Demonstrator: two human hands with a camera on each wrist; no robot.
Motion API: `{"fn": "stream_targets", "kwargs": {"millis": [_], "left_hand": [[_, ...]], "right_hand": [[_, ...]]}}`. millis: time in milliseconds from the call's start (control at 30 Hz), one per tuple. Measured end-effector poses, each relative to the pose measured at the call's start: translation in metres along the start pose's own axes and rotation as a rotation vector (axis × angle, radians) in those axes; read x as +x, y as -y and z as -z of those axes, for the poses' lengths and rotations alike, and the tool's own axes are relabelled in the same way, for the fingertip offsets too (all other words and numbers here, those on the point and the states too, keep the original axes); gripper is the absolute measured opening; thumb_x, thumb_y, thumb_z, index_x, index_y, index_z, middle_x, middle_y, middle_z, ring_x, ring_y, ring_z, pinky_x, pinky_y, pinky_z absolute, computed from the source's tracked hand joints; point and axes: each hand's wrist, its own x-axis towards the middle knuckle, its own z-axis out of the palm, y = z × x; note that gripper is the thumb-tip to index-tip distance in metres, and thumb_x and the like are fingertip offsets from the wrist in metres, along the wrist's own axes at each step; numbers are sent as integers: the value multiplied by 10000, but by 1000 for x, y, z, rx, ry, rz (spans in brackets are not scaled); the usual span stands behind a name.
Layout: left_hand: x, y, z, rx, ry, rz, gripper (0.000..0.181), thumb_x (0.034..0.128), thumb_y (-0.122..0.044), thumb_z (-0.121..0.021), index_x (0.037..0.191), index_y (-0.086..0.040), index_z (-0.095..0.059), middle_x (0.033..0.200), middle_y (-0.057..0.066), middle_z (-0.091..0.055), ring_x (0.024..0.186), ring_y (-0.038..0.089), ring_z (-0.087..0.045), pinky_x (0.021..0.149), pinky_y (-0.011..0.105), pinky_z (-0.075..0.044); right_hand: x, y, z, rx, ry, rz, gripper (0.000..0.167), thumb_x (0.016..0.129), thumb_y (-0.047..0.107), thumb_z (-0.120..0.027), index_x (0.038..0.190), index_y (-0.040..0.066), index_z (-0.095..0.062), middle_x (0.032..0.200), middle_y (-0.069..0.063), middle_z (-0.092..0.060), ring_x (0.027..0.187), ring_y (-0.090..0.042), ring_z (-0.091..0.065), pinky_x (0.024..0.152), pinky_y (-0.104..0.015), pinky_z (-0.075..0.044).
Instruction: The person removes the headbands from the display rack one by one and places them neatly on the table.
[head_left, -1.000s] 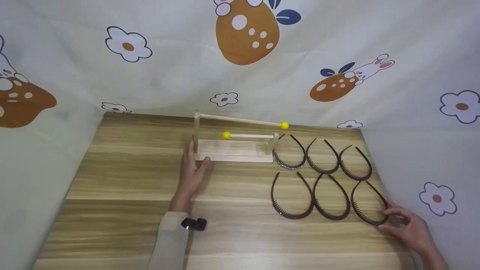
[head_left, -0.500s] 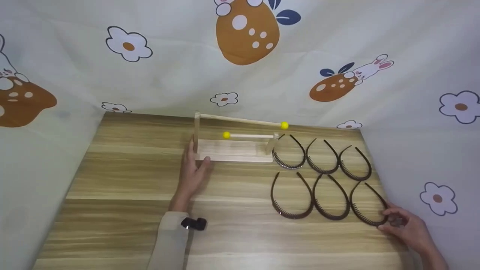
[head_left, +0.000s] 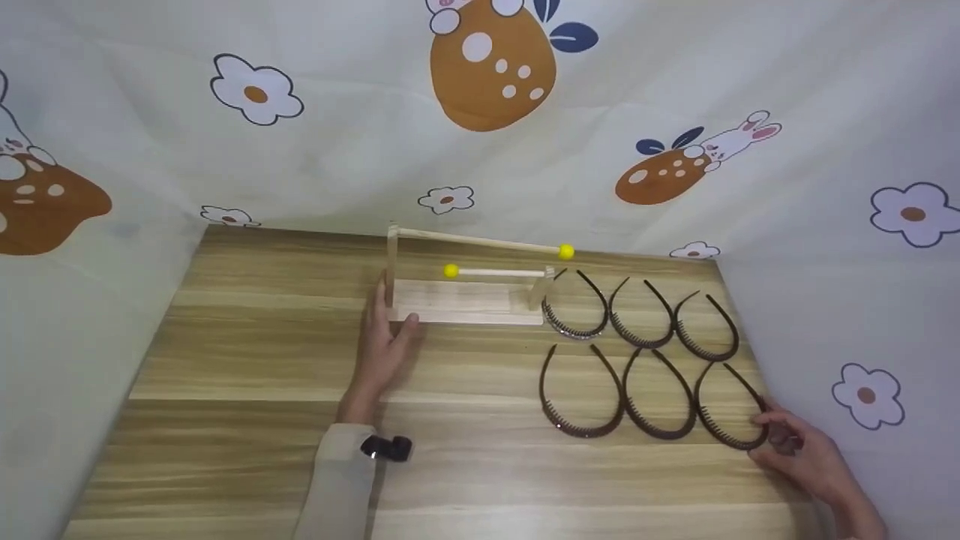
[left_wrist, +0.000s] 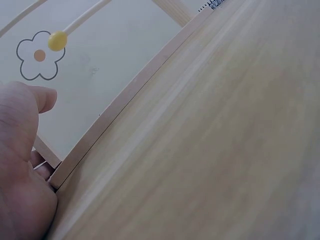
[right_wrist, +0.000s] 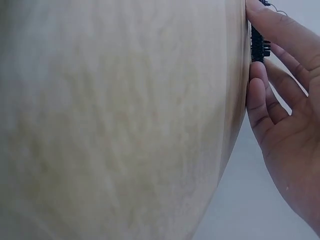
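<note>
In the head view, a wooden two-bar rack (head_left: pixel 465 318) with yellow ball ends stands at the back of the table. My left hand (head_left: pixel 384 345) holds its left end, thumb at the front of the base and fingers by the tall post. Both bars carry nothing. Dark toothed headbands lie in two rows to the right. My right hand (head_left: pixel 810 454) holds the outer side of the front-right headband (head_left: pixel 718 438) between thumb and fingers. In the right wrist view, part of the toothed headband (right_wrist: pixel 257 44) shows between the fingertips, low at the table edge.
The other headbands include a front-left one (head_left: pixel 581 431) and a back-left one (head_left: pixel 576 333) with a glittery edge, close to the rack's short post. Patterned cloth (head_left: pixel 337 165) surrounds the wood-grain table (head_left: pixel 247 360) at the back and sides.
My right hand has shifted the front-right headband slightly left, closer against its neighbour. My left hand and the rack stay in place. The head view has shifted a little.
</note>
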Motion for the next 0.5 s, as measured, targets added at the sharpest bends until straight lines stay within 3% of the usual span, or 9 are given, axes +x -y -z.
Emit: {"fn": "stream_targets", "kwargs": {"millis": [100, 200, 267, 333, 400, 500], "left_hand": [[0, 0, 0, -6, -2, -20, 843, 1122, -215, -647, 1784, -102, -138, 1820, 240, -164, 1647, 501, -216, 1306, 766, -178], [0, 0, 0, -13, -1, -24, 841, 1124, -222, -646, 1782, -91, -139, 1814, 254, -167, 1645, 505, -219, 1311, 758, -170], [0, 1, 0, -15, 0, -13, 851, 1123, -242, -655, 1788, -121, -136, 1820, 241, -161, 1645, 499, -223, 1313, 753, -172], [-1, 1, 0, -11, 2, -1, 862, 1122, -261, -661, 1793, -149, -131, 1825, 230, -155, 1644, 499, -229, 1312, 754, -178], [-1, 1, 0, -12, 3, 9, 869, 1121, -274, -664, 1796, -173, -127, 1829, 218, -153, 1643, 495, -233, 1313, 750, -182], [-1, 0, 0, -4, 7, 23, 870, 1127, -285, -655, 1797, -166, -113, 1829, 230, -139, 1647, 499, -221, 1319, 740, -179]], "right_hand": [[-2, -2, -1, -16, 14, 25, 618, 762, -12, -984, 1325, 18, -729, 1673, 55, -512, 913, -47, -580, 756, -170, -498], [-2, -1, -2, -49, 25, 28, 711, 770, 19, -987, 1414, 29, -686, 1700, -260, -448, 952, -27, -554, 774, -168, -484], [-3, 0, -2, -72, 33, 25, 772, 773, 47, -992, 1467, 30, -655, 1693, -298, -437, 969, -18, -542, 781, -172, -483], [-2, 1, -1, -90, 33, 10, 828, 764, 71, -1000, 1505, 38, -632, 1716, -198, -459, 966, -17, -538, 774, -180, -491], [-1, 3, 0, -103, 33, 16, 877, 745, 65, -1009, 1525, 20, -610, 1694, -186, -477, 947, -34, -541, 759, -192, -501], [2, 8, 1, -122, 36, 26, 966, 701, 55, -1029, 1554, 10, -578, 1610, -229, -523, 910, -37, -540, 741, -199, -508]]}}
